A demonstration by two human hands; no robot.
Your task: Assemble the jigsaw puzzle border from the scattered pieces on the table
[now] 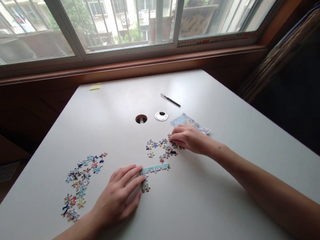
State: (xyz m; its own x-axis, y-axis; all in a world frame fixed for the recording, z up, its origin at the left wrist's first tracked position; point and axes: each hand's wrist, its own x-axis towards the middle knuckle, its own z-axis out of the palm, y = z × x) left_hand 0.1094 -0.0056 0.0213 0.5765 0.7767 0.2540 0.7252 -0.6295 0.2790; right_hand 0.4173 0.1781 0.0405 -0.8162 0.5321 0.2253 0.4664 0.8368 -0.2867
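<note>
My left hand (118, 194) lies with fingers stretched out, its fingertips on the left edge of a joined puzzle section (156, 168). That section is L-shaped, with a light blue strip along the top and a short leg down the left side. Over a cluster of loose puzzle pieces (165, 149), my right hand (191, 139) has its fingers curled and pressed together, touching the pieces. Whatever is between those fingertips is hidden. A second, longer spread of loose puzzle pieces (82, 179) lies left of my left hand.
Beyond my right hand lies a colourful printed sheet (188, 120), partly covered by it. Farther back are a pen (171, 100), a round cable hole (141, 119) and its silver cover (161, 115). A yellow note (95, 87) sits at the far edge of the white table (212, 205), below the window.
</note>
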